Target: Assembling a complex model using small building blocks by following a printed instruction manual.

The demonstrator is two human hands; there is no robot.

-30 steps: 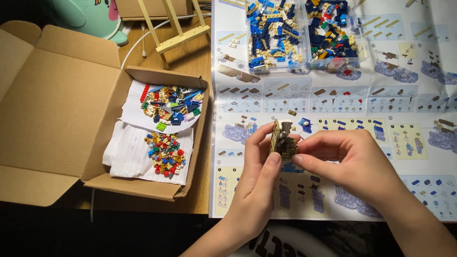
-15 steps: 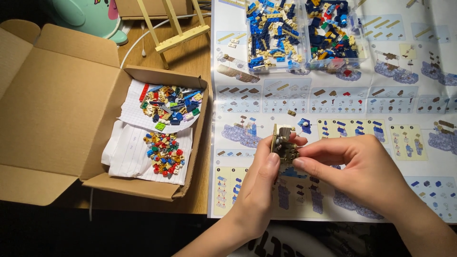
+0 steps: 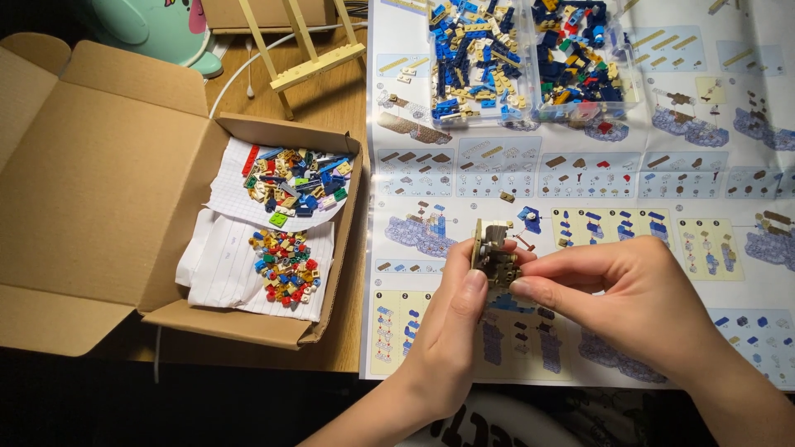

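A small tan and brown brick assembly (image 3: 493, 253) is held upright above the instruction sheet (image 3: 580, 190). My left hand (image 3: 451, 323) grips it from below and the left, thumb against its lower edge. My right hand (image 3: 633, 302) pinches its right side with thumb and forefinger. A tiny brown piece (image 3: 506, 197) and a small blue piece (image 3: 530, 217) lie on the sheet just beyond the assembly.
An open cardboard box (image 3: 108, 190) at the left holds two heaps of mixed coloured bricks (image 3: 294, 182) on white paper. Two clear trays of bricks (image 3: 530, 58) stand at the top. A small wooden easel (image 3: 302, 50) and a mint green object (image 3: 153, 29) sit behind the box.
Both hands have kept hold of the assembly and turned it slightly; my right fingers have shifted along its right side. Nothing else moved.
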